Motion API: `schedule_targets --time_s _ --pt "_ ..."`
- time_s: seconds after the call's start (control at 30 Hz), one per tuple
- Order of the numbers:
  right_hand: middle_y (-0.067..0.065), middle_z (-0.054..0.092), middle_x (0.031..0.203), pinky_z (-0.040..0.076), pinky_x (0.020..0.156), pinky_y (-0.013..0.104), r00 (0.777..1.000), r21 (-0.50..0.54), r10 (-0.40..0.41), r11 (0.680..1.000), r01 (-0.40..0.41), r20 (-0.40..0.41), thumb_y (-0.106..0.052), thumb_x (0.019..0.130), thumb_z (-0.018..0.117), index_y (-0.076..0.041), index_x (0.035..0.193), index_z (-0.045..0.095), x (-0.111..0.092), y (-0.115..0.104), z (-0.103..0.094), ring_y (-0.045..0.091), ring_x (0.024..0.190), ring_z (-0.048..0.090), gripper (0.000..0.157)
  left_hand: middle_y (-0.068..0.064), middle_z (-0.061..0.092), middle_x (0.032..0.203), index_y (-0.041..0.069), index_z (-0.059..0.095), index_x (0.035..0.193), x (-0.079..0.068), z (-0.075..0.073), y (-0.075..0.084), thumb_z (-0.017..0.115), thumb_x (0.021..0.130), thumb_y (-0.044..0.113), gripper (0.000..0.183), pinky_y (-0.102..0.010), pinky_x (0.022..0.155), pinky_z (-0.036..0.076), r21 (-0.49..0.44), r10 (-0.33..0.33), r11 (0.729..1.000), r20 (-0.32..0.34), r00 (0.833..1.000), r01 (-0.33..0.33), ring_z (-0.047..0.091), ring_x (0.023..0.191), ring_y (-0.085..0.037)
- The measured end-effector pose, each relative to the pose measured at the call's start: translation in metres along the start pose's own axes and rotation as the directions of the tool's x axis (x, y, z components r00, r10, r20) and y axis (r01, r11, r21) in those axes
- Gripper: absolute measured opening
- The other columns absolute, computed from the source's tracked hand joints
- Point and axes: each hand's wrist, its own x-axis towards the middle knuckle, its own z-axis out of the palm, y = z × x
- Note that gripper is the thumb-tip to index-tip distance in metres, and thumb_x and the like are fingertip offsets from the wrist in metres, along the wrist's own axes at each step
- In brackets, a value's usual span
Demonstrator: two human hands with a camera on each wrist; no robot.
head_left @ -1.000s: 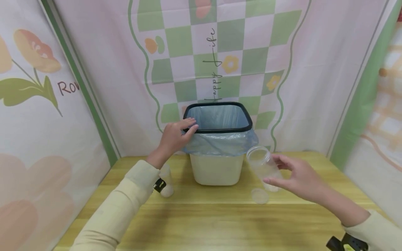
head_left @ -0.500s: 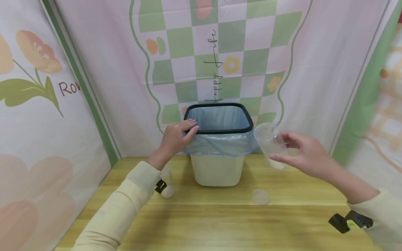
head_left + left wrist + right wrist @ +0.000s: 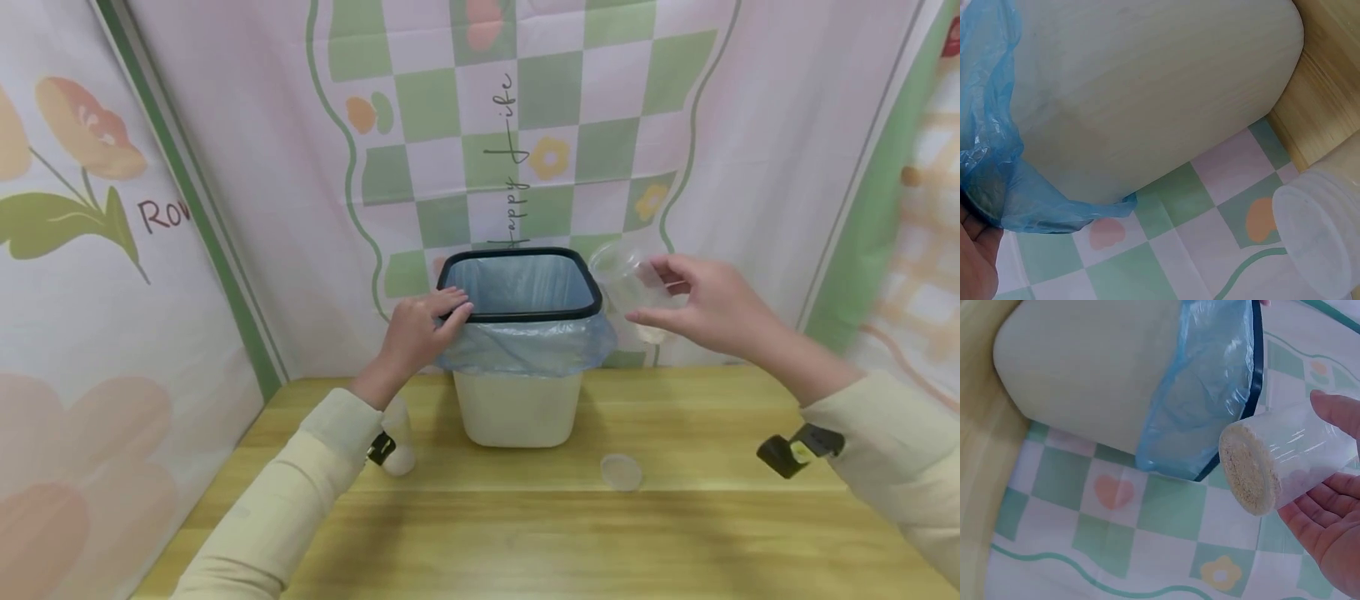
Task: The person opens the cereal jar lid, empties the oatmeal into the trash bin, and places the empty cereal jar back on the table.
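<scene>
My left hand [image 3: 416, 337] grips the left front corner of a cream trash bin [image 3: 517, 408], with its fingers over the black rim. A blue bag [image 3: 525, 346] lines the bin and folds down outside. My right hand [image 3: 712, 304] holds a clear plastic jar [image 3: 636, 292] in the air just right of the rim. The jar leans with its open mouth up and toward the bin. In the right wrist view, pale crumbly grains [image 3: 1249, 472] cover the jar's bottom.
On the wooden table [image 3: 517, 533], a round translucent lid [image 3: 621, 472] lies right of the bin. Another clear jar [image 3: 399, 429] stands behind my left sleeve; the left wrist view shows its open mouth [image 3: 1313, 240]. A printed cloth wall [image 3: 247, 208] encloses the table's back and sides.
My right hand has lifted the jar from low over the table to rim height, drifting right and then back left toward the bin. My left hand stays at the rim.
</scene>
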Motion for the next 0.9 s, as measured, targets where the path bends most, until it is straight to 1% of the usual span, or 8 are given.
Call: schedule_targets --time_s 0.03,0.07,0.33,0.5,0.57,0.77,0.9 --pt "0.023 0.064 0.112 0.051 0.084 0.051 1.0 -0.006 -0.007 1.0 0.007 0.004 -0.022 0.079 0.083 0.006 0.122 0.058 0.004 0.0 0.0 0.039 0.099 0.063 0.058 -0.012 0.07 0.109 0.004 0.074 0.109 0.0 0.0 0.0 0.064 0.094 0.019 0.023 -0.038 0.094 0.05 -0.002 0.002 1.0 -0.003 1.0 -0.002 0.065 0.107 -0.022" --pt "0.025 0.063 0.113 0.05 0.085 0.053 1.0 -0.014 -0.014 1.0 0.014 0.01 -0.022 0.079 0.083 0.007 0.122 0.057 0.008 0.0 -0.001 0.039 0.1 0.062 0.058 -0.012 0.07 0.108 0.004 0.074 0.109 -0.001 0.0 0.0 0.064 0.094 0.019 0.023 -0.038 0.094 0.05 -0.004 0.003 1.0 -0.005 1.0 -0.003 0.065 0.107 -0.022" --pt "0.024 0.061 0.114 0.049 0.088 0.052 0.998 -0.076 -0.035 0.996 0.039 0.05 -0.021 0.08 0.082 0.005 0.126 0.056 0.034 -0.001 -0.003 0.038 0.104 0.059 0.059 -0.012 0.071 0.107 0.003 0.075 0.107 0.0 0.001 -0.001 0.065 0.093 0.019 0.023 -0.038 0.094 0.05 -0.003 0.022 1.0 -0.024 0.999 -0.022 0.065 0.107 -0.022" --pt "0.03 0.058 0.12 0.046 0.091 0.054 0.995 -0.126 0.001 0.992 0.012 0.1 -0.027 0.081 0.08 0.01 0.131 0.052 0.047 -0.006 -0.004 0.042 0.107 0.056 0.068 -0.011 0.071 0.106 0.004 0.075 0.107 0.0 0.001 -0.001 0.065 0.093 0.019 0.023 -0.038 0.093 0.05 0.0 0.016 1.0 -0.022 1.0 -0.016 0.066 0.106 -0.022" --pt "0.03 0.058 0.12 0.045 0.091 0.055 0.994 -0.151 -0.002 0.988 0.019 0.113 -0.026 0.082 0.08 0.011 0.131 0.051 0.051 -0.007 -0.005 0.042 0.108 0.056 0.068 -0.011 0.071 0.106 0.004 0.075 0.107 0.0 0.001 -0.001 0.065 0.093 0.019 0.023 -0.038 0.093 0.05 0.003 0.013 1.0 -0.017 1.0 -0.013 0.066 0.106 -0.022" --pt "0.029 0.058 0.121 0.044 0.093 0.055 0.99 -0.213 -0.042 0.974 0.071 0.136 -0.022 0.082 0.079 0.01 0.131 0.05 0.063 -0.009 -0.004 0.043 0.111 0.055 0.065 -0.011 0.072 0.105 0.004 0.075 0.106 0.0 0.002 0.0 0.066 0.093 0.019 0.022 -0.038 0.092 0.051 -0.002 0.01 1.0 -0.021 1.0 -0.01 0.067 0.104 -0.022" --pt "0.03 0.057 0.122 0.043 0.095 0.056 0.987 -0.252 -0.072 0.962 0.107 0.143 -0.019 0.082 0.079 0.011 0.131 0.05 0.07 -0.01 -0.002 0.044 0.112 0.054 0.065 -0.011 0.071 0.106 0.004 0.075 0.106 0.0 0.002 -0.001 0.066 0.093 0.019 0.022 -0.038 0.092 0.051 -0.004 0.006 1.0 -0.021 1.0 -0.006 0.067 0.104 -0.022"
